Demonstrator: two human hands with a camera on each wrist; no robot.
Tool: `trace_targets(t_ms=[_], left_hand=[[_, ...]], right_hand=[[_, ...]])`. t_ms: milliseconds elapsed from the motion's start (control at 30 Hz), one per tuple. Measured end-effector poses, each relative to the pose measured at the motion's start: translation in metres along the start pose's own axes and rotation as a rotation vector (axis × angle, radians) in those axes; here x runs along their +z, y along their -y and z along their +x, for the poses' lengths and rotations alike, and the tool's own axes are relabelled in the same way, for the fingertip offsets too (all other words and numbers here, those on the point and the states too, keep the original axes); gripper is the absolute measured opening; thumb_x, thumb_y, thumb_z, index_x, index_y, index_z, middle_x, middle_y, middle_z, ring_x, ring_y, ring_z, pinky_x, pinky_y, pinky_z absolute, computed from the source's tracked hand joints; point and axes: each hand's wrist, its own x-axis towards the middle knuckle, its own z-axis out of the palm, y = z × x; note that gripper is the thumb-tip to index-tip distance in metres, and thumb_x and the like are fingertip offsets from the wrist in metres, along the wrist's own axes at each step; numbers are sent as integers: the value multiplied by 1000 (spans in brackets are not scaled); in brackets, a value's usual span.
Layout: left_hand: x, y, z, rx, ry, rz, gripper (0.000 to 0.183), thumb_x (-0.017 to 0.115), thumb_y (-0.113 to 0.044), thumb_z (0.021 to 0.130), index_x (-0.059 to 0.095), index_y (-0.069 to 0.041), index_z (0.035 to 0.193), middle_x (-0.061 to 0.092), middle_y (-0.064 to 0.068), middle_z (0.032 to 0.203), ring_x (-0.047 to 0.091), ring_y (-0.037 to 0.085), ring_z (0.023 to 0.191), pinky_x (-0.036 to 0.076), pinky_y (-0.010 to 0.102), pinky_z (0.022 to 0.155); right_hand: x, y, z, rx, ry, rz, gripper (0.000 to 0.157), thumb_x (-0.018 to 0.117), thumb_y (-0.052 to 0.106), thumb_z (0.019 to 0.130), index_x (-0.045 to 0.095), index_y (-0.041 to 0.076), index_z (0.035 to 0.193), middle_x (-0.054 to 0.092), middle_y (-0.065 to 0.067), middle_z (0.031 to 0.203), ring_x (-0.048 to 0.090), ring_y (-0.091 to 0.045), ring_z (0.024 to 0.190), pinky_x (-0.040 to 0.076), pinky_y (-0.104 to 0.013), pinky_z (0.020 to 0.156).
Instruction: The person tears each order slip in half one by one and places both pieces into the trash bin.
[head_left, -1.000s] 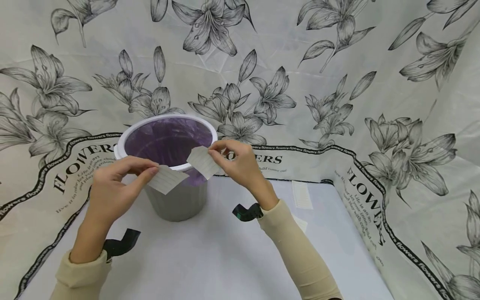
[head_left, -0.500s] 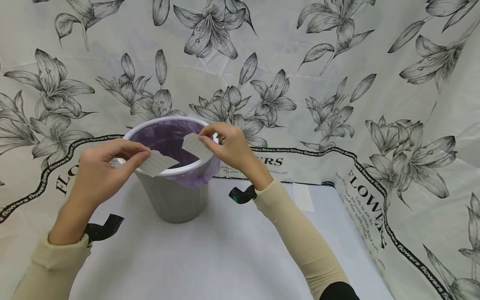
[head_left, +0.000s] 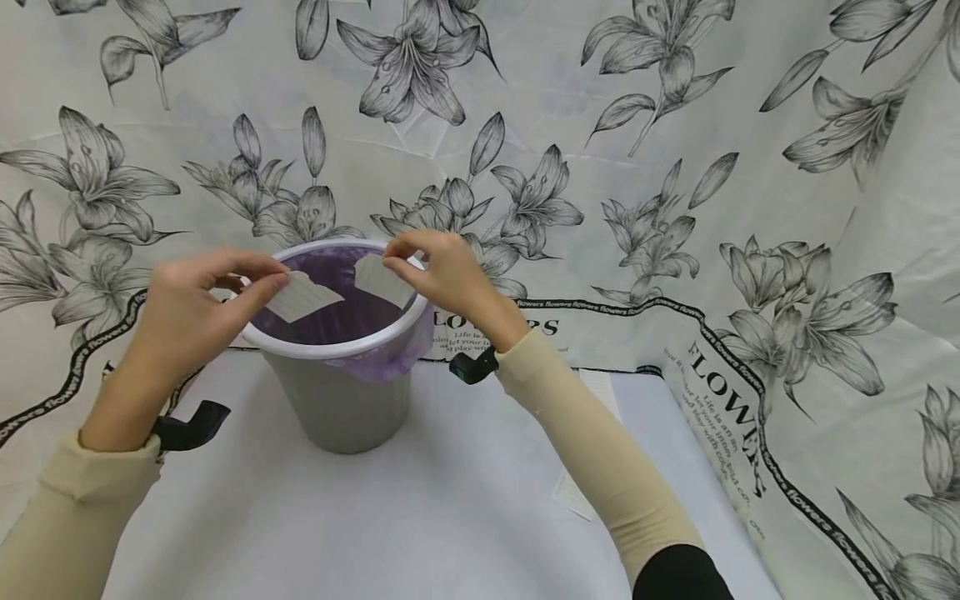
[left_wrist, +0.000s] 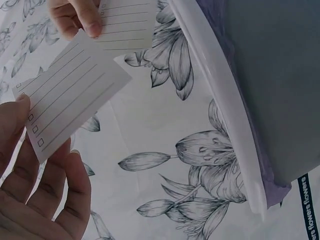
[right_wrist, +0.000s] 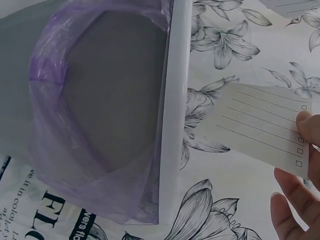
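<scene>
Between thumb and fingers my left hand (head_left: 202, 300) pinches a torn piece of lined paper (head_left: 306, 297); in the left wrist view the paper (left_wrist: 75, 95) shows ruled lines and small checkboxes. My right hand (head_left: 442, 271) pinches another piece of lined paper (head_left: 381, 279), seen in the right wrist view as paper (right_wrist: 265, 127) with a row of checkboxes. Both pieces are held above the opening of a grey trash can (head_left: 345, 408) with a white rim. A purple plastic bag (head_left: 386, 360) lines the can and hangs over its front right rim.
The can stands on a white table (head_left: 360, 533) before a flower-printed cloth (head_left: 660, 125). On the table's right side lie a strip of lined paper (head_left: 597, 385) and another paper piece (head_left: 573, 495), partly behind the right forearm.
Both hands have risen and shifted left, carrying the paper pieces from the can's front rim to over its opening. The two pieces stay pinched.
</scene>
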Motion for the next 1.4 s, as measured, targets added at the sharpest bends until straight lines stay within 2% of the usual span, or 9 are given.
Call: trace_targets(t_ms=[200, 267, 500, 767, 1000, 1167, 1233, 1300, 1400], left_hand=[[2, 3, 5, -26, 22, 10, 17, 80, 2, 86, 81, -7, 100, 74, -13, 93, 59, -17, 78, 48, 5, 74], [2, 4, 6, -24, 26, 7, 17, 80, 3, 85, 81, -7, 99, 71, -17, 94, 59, -17, 78, 48, 4, 74], [5, 13, 11, -13, 52, 54, 14, 80, 3, 85, 80, -5, 97, 77, 7, 89, 54, -21, 77, 46, 3, 73], [1, 22, 19, -105, 135, 95, 11, 79, -6, 90, 81, -10, 101, 78, 8, 91, 54, -18, 75, 44, 1, 72], [-3, 35, 19, -113, 113, 128, 11, 78, -5, 91, 80, -5, 102, 77, 14, 90, 51, -23, 78, 42, -1, 71], [-5, 38, 22, -132, 111, 118, 10, 77, -6, 92, 80, -6, 102, 77, 16, 91, 51, -22, 79, 42, -1, 70], [-5, 38, 23, -127, 114, 112, 10, 77, -6, 92, 80, -5, 101, 77, 12, 91, 52, -22, 78, 43, 0, 70], [-6, 39, 24, -125, 102, 113, 10, 78, -6, 91, 80, -5, 101, 77, -7, 87, 52, -23, 76, 43, -1, 70], [-7, 38, 24, -143, 80, 119, 10, 79, -7, 90, 81, -6, 100, 65, -35, 84, 52, -24, 74, 42, -1, 69]], right_hand=[[7, -6, 8, 23, 88, 3, 11, 70, 15, 99, 75, 6, 105, 77, -5, 99, 70, -15, 93, 55, -28, 88], [11, -7, 10, 26, 108, 6, 11, 70, 14, 99, 75, 6, 104, 76, -6, 99, 70, -15, 92, 55, -27, 88], [23, -4, 16, 68, 219, 12, 12, 68, 15, 100, 74, 7, 106, 77, -5, 103, 71, -14, 94, 54, -22, 87], [28, -3, 19, 121, 295, 8, 13, 66, 18, 102, 74, 9, 108, 77, -3, 104, 70, -11, 95, 53, -19, 87], [31, -2, 20, 127, 329, -17, 13, 66, 18, 102, 74, 10, 108, 77, -2, 103, 70, -10, 95, 53, -18, 87], [33, -2, 21, 122, 347, -35, 14, 67, 19, 102, 75, 10, 108, 78, -3, 104, 72, -11, 96, 54, -18, 87], [34, -2, 20, 123, 349, -35, 14, 67, 19, 102, 76, 9, 108, 78, -3, 104, 72, -11, 95, 54, -17, 85], [35, -3, 20, 122, 347, -32, 13, 68, 18, 101, 76, 9, 107, 78, -3, 102, 72, -11, 93, 54, -17, 84], [36, -4, 20, 117, 346, -21, 13, 68, 17, 101, 76, 8, 106, 78, -4, 101, 71, -11, 91, 54, -17, 82]])
